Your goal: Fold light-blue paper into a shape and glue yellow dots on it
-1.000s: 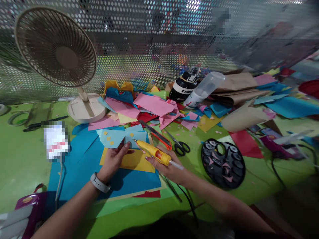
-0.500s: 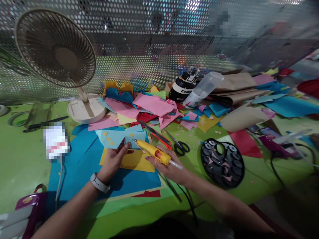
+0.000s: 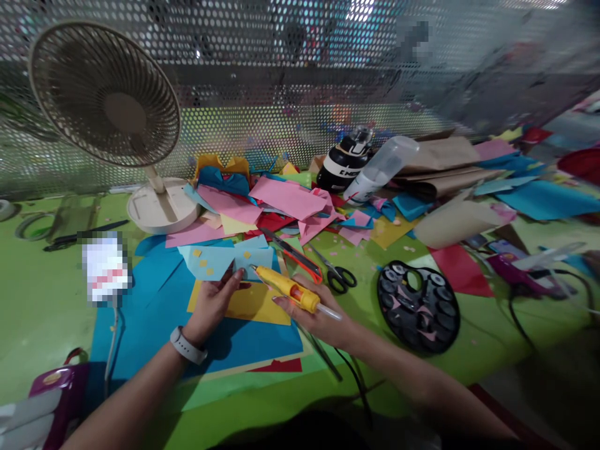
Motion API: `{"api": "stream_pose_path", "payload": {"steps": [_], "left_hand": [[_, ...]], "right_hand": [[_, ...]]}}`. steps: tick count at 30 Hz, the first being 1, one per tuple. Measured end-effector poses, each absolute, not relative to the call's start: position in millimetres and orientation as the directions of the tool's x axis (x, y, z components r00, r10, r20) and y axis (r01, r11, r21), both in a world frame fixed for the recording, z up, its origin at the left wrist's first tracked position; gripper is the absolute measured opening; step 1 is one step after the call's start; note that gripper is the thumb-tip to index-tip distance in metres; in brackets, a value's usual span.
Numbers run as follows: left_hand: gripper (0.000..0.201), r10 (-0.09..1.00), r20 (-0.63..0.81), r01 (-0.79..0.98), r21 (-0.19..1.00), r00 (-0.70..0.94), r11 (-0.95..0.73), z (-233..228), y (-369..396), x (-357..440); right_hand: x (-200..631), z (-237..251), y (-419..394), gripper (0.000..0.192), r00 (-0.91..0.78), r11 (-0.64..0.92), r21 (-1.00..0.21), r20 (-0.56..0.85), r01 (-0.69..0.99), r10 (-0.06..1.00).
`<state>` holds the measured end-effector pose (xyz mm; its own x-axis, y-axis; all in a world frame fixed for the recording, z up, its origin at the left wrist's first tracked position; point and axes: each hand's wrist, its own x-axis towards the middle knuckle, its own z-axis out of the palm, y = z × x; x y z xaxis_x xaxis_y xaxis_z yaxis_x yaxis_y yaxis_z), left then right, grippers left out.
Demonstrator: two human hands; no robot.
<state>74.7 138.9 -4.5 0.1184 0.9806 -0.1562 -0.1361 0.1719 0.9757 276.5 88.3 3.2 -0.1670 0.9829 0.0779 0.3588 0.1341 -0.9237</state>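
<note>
Our right hand [image 3: 315, 315] gripped the glue gun [image 3: 287, 288], nozzle aimed at the light-blue paper [image 3: 220, 259]. Our left hand [image 3: 212, 304] pinched that paper's near edge in its fingers [image 3: 233, 279], steadying it over the yellow sheet [image 3: 255, 304] on the worktop [image 3: 42, 300].

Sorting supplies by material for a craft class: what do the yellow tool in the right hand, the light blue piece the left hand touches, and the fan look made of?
The glue gun in the right hand looks like glossy yellow plastic, a translucent stick at its rear. The light blue piece by the left hand looks like matte paper, thin and creased. The fan seems matte beige plastic, with a moulded grille.
</note>
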Motion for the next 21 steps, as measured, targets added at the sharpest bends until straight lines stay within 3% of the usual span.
{"api": "stream_pose_path", "payload": {"steps": [5,11,16,18,21], "left_hand": [[0.041,0.985,-0.148,-0.183,0.970,0.088,0.162,-5,139,76],[0.038,0.987,-0.141,-0.208,0.966,0.076,0.154,-12,144,75],[0.034,0.987,-0.146,-0.257,0.953,0.072,0.160,-25,150,73],[0.034,0.988,-0.139,-0.287,0.946,0.072,0.154,-26,152,73],[0.034,0.988,-0.144,-0.295,0.943,0.058,0.155,-24,153,75]], "right_hand": [[280,12,85,0.027,-0.141,0.207,-0.866,0.160,0.455,0.977],[318,33,70,0.025,-0.116,0.340,-0.638,0.367,0.690,0.923],[395,7,52,0.034,0.084,0.084,-0.371,0.415,0.925,0.906],[429,-11,43,0.038,0.203,-0.091,-0.267,0.431,0.959,0.879],[472,-35,29,0.032,0.342,-0.299,-0.174,0.333,0.938,0.879]]}}
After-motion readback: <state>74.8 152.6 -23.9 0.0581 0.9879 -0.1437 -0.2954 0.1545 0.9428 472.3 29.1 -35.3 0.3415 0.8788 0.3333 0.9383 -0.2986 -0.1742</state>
